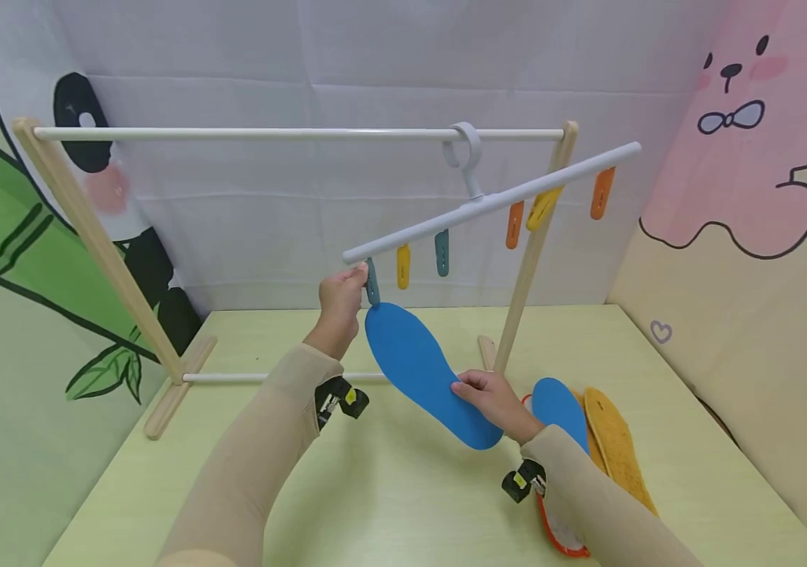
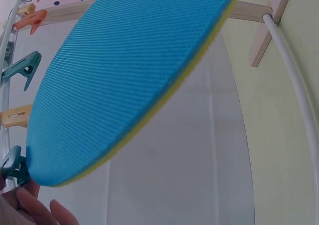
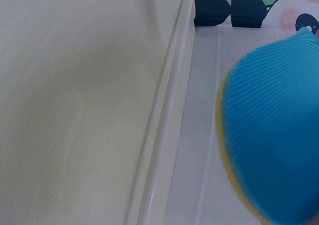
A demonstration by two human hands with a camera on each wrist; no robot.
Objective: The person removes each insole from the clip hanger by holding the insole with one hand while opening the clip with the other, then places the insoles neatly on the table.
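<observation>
A blue insole (image 1: pixel 417 362) with a yellow underside edge slants in the air below a white clip hanger (image 1: pixel 438 224). My right hand (image 1: pixel 491 398) pinches its lower part, thumb on the blue face. My left hand (image 1: pixel 342 307) grips the teal clothespin (image 1: pixel 372 282) at the hanger's low left end. The insole's upper tip meets the lower end of that clothespin; whether it sits between the jaws I cannot tell. In the left wrist view the insole (image 2: pixel 129 80) covers much of the scene, beside the teal clothespin (image 2: pixel 16 165). The right wrist view shows the insole (image 3: pixel 274 130), with the right fingers hidden.
The hanger tilts from a rack's white top bar (image 1: pixel 268 135), carrying yellow (image 1: pixel 403 268), teal (image 1: pixel 442 253) and orange clothespins (image 1: pixel 602 193). Another blue insole (image 1: pixel 559 409) and mustard insoles (image 1: pixel 616 433) lie at the table's right, partly behind my right sleeve. A lower bar (image 1: pixel 226 378) crosses behind.
</observation>
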